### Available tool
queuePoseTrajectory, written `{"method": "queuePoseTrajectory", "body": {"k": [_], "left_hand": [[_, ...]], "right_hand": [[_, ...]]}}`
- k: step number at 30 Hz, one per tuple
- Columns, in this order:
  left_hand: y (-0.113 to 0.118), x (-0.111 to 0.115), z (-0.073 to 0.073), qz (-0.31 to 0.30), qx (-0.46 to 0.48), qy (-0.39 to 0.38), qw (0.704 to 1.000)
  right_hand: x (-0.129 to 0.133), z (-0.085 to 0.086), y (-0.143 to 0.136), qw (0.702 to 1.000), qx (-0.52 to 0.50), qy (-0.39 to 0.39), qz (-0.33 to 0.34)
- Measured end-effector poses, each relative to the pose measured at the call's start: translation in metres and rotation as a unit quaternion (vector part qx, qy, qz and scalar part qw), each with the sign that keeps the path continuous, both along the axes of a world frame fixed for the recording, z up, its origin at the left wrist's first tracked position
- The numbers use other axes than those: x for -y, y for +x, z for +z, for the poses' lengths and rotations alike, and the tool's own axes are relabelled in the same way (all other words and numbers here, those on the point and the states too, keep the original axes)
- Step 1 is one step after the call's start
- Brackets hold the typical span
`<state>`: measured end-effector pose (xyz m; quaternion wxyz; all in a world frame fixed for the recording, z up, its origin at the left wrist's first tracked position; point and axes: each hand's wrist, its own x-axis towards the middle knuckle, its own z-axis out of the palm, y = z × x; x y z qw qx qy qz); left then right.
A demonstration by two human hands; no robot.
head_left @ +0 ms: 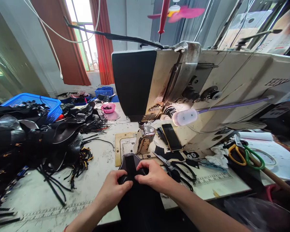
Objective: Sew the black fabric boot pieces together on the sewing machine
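With the fingers of the left hand and the right hand both pinched closed on the black piece, near the machine post, it is better to hold its middle strip evenly flat.

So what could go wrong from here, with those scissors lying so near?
The right hand might brush the black-handled scissors, whose blades lie close beside it. The dark strip along the black piece could shift if the left hand loosens its pinch; I can't tell whether it is fastened. Loose cords trailing from the heap could catch the left arm if it swings out.
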<state>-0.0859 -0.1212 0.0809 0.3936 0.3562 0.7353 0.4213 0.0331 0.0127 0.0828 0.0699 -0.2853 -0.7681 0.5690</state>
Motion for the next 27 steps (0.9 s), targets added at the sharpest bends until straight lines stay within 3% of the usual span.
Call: {"method": "queuePoseTrajectory", "body": {"k": [17,21,24,27], "left_hand": [[0.005,-0.006,0.007,0.036,-0.012,0.022,0.999],[0.006,-0.008,0.007,0.034,-0.002,0.022,0.999],[0.006,-0.012,0.007,0.046,0.031,0.028,0.998],[0.003,-0.017,0.014,0.061,0.075,0.031,0.995]], "right_hand": [[-0.007,0.018,0.004,1.0,-0.013,-0.009,-0.01],[-0.007,0.014,0.001,1.0,-0.014,-0.02,-0.01],[-0.007,0.009,0.0,1.0,0.001,-0.004,-0.015],[-0.017,0.023,0.01,0.997,-0.041,0.061,0.003]]}}
